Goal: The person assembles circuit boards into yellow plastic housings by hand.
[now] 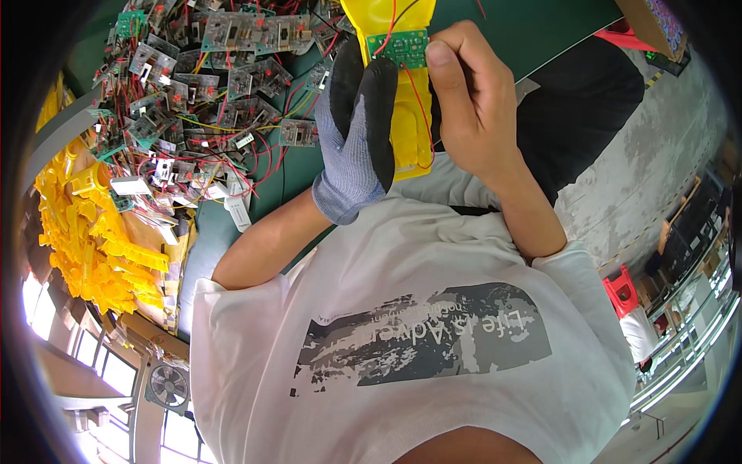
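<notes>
My left hand (357, 135), in a grey glove with black fingertips, is shut around a yellow plastic part (411, 135) held close to my chest. My bare right hand (468, 100) pinches a small green circuit board (400, 48) against the top of that yellow part, thumb on the board's right edge. Thin red wires (421, 100) run from the board down over the yellow plastic. The lower end of the yellow part is hidden behind my white shirt.
A heap of small circuit boards with red and yellow wires (201, 85) covers the green table (541, 31) at upper left. Yellow plastic parts (93, 240) are stacked at the left. A red stool (622, 290) stands on the floor at right.
</notes>
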A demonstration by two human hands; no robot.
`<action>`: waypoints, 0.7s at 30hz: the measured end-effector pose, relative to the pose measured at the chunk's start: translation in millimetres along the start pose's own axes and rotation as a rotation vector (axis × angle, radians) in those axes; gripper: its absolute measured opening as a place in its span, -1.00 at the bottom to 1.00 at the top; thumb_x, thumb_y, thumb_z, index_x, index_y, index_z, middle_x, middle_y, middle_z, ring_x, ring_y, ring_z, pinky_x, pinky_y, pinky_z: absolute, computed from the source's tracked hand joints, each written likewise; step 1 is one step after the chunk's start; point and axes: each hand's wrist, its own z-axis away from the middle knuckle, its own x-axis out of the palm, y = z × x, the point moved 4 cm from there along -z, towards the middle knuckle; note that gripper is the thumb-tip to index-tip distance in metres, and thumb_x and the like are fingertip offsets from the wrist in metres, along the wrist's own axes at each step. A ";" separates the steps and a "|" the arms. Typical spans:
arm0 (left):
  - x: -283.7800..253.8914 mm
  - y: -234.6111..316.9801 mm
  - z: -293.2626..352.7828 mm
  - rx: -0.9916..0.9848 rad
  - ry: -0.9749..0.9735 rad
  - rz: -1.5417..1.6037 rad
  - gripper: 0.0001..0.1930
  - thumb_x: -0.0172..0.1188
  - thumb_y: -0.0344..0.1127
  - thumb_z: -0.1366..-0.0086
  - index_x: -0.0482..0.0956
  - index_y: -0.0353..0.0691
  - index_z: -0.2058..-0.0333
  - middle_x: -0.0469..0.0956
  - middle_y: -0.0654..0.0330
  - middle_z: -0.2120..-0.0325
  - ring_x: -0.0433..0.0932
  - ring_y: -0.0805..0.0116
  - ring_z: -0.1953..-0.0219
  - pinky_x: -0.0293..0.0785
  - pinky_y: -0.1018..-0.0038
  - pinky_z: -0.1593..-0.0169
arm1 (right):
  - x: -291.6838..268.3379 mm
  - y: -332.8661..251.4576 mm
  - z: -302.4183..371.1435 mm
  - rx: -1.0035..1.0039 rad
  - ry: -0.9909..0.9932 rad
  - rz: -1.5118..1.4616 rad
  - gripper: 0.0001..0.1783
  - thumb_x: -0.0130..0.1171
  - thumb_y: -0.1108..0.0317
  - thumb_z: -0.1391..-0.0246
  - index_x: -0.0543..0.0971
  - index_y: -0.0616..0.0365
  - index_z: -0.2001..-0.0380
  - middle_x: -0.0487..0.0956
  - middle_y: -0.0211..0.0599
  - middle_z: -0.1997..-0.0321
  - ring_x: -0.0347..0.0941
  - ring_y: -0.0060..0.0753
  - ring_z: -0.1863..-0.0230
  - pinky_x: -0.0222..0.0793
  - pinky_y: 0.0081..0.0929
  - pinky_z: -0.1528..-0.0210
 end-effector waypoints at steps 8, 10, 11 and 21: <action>-14.9 -16.1 -1.6 0.023 -0.025 0.175 -0.72 -0.16 -0.29 -0.40 0.35 -0.29 0.02 0.46 0.16 0.32 0.52 0.44 0.37 0.50 0.48 0.30 | 2.9 -2.8 1.1 0.065 0.005 0.139 -0.68 -0.09 0.28 -0.27 0.35 0.24 0.54 0.28 -0.27 0.60 0.19 -0.47 0.59 0.10 -0.50 0.51; -14.5 -5.6 -0.3 0.029 -0.205 0.386 -0.72 -0.16 -0.25 -0.40 0.35 -0.27 0.04 0.47 0.18 0.35 0.52 0.45 0.41 0.50 0.48 0.32 | 6.4 -5.0 1.4 0.056 0.029 0.122 -0.71 -0.08 0.33 -0.26 0.32 0.24 0.54 0.25 -0.30 0.58 0.14 -0.52 0.57 0.08 -0.53 0.50; -15.9 -2.6 0.7 0.026 -0.200 0.296 -0.74 -0.15 -0.24 -0.40 0.36 -0.26 0.06 0.46 0.18 0.33 0.52 0.43 0.38 0.50 0.49 0.30 | 8.4 -5.4 3.0 0.054 0.034 0.123 -0.71 -0.08 0.33 -0.26 0.32 0.24 0.54 0.25 -0.30 0.58 0.14 -0.52 0.57 0.08 -0.53 0.50; -31.2 -10.6 2.0 0.166 -0.008 -0.150 -0.62 -0.04 -0.24 -0.32 0.26 -0.25 -0.06 0.40 0.06 0.09 0.43 0.19 0.10 0.38 0.25 0.03 | -2.3 5.4 3.5 0.008 0.004 -0.314 -0.51 0.23 0.25 -0.02 0.40 0.11 -0.03 0.46 -0.30 0.17 0.40 -0.45 0.17 0.32 -0.51 0.19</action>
